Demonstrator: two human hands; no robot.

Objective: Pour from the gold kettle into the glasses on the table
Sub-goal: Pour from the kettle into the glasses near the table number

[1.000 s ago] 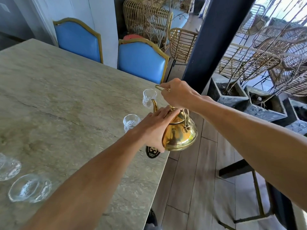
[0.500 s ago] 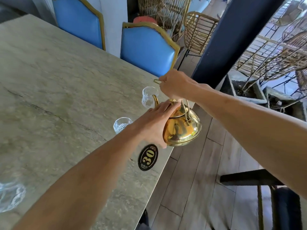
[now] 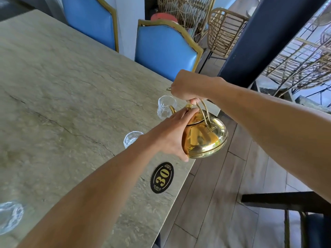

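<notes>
The gold kettle (image 3: 206, 138) hangs tilted over the table's right edge, its spout pointing at the far clear glass (image 3: 165, 106). My right hand (image 3: 188, 86) grips the kettle's wire handle from above. My left hand (image 3: 170, 135) lies flat against the kettle's left side, fingers straight, fingertips on the lid by the knob. A nearer clear glass (image 3: 131, 138) stands just left of my left wrist. Another glass (image 3: 9, 217) sits at the bottom left edge, blurred.
The stone table (image 3: 62, 104) carries a black oval "30" plaque (image 3: 162, 177) near its right edge. Two blue chairs (image 3: 166, 49) stand at the far side. A dark pillar (image 3: 265, 38), rattan chairs and a dark chair frame (image 3: 295, 212) are on the right over wooden floor.
The view has shifted so the kettle and hands sit lower right. The kettle tilts a little more toward the far glass. Both hands keep their hold.
</notes>
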